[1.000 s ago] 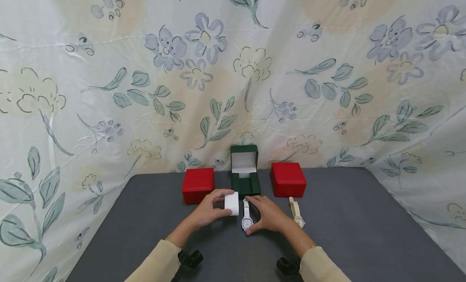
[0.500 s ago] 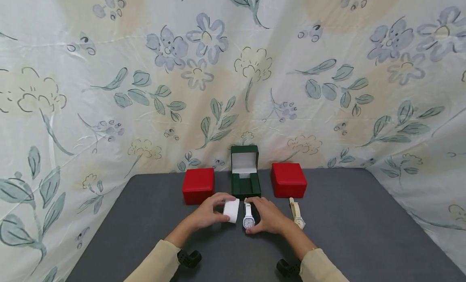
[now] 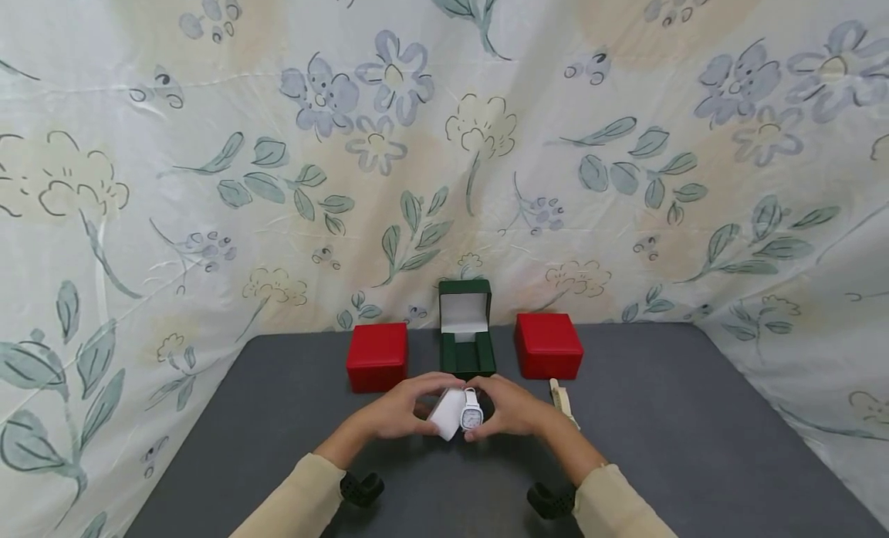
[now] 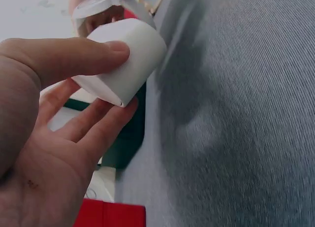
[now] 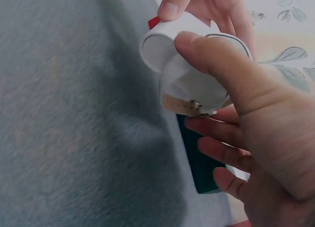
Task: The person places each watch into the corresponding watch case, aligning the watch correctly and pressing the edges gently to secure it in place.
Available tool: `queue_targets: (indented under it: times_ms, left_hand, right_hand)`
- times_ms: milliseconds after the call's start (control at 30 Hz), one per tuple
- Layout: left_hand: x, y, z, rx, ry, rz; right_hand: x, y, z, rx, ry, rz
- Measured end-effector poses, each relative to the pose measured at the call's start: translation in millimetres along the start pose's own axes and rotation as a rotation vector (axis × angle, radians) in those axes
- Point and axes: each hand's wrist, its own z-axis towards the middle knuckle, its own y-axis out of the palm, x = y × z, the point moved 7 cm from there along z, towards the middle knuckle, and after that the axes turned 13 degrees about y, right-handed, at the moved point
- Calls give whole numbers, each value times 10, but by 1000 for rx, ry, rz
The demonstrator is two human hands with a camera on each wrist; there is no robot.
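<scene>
My left hand (image 3: 408, 408) pinches a small white cushion (image 3: 445, 413) between thumb and fingers; up close the cushion (image 4: 125, 59) is a rolled white pad. My right hand (image 3: 510, 408) holds a white watch (image 3: 471, 416) by its strap, face towards me, right against the cushion. In the right wrist view the watch (image 5: 197, 84) curves beside the cushion (image 5: 157, 49), with my thumb on its strap. Both are held just above the grey table (image 3: 681, 438), in front of an open green box (image 3: 467, 339) with a white-lined lid.
A closed red box (image 3: 376, 355) stands left of the green box and another red box (image 3: 549, 345) right of it. A cream watch (image 3: 561, 395) lies flat beside my right wrist. Flowered cloth (image 3: 208, 175) hangs behind and at both sides.
The white watch lay flat on the table under my right hand; now it is lifted and pressed against the cushion. My left hand has tilted the cushion and brought it towards the watch.
</scene>
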Motion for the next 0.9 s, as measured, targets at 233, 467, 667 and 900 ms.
queue_targets:
  times_ms: [233, 467, 667, 900]
  left_hand:
    - [22, 68, 42, -17, -12, 22]
    - [32, 56, 43, 6, -10, 28]
    - [24, 1, 29, 76, 1, -6]
    - [-55, -121, -33, 228, -42, -53]
  right_hand:
    - [-15, 10, 17, -65, -25, 63]
    - [-4, 38, -4, -82, -59, 203]
    - [8, 35, -13, -51, -82, 269]
    - [54, 38, -54, 88, -54, 334]
